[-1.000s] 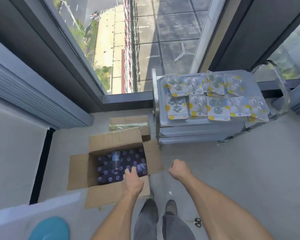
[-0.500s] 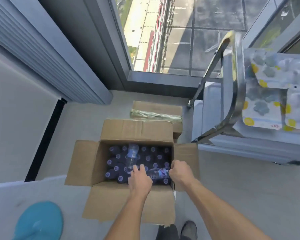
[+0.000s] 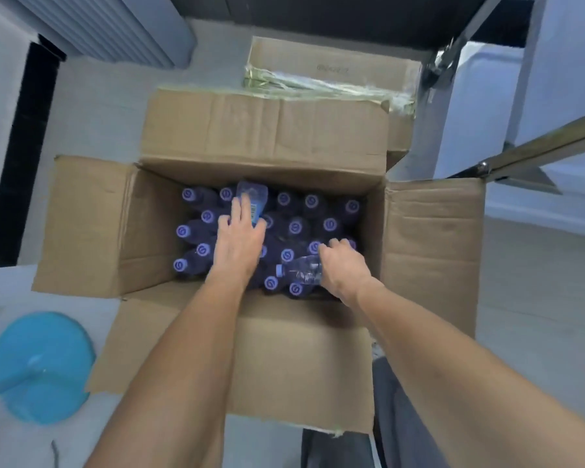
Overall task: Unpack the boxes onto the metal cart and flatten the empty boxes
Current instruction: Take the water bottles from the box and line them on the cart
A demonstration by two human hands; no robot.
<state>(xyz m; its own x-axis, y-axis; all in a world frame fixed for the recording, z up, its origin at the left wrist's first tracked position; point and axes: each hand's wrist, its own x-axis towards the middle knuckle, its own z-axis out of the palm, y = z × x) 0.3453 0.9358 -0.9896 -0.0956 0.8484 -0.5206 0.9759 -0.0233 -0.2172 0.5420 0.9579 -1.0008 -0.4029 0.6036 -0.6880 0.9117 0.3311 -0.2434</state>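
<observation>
The brown cardboard box [image 3: 92,228] sat on the floor with all four flaps splayed outward, packed with upright purple-capped bottles [image 3: 294,228], two clear bottles [image 3: 299,273] lying across their tops, beside the metal cart [image 3: 534,143], a flattened box [image 3: 331,67] behind it.

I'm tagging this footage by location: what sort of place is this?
Probably a stockroom or back corner of a shop or office: an open cardboard box packed with bottles sits on a bare floor beside a metal cart.

Blue round dish [image 3: 43,366] on the pale floor [image 3: 537,298].
</observation>
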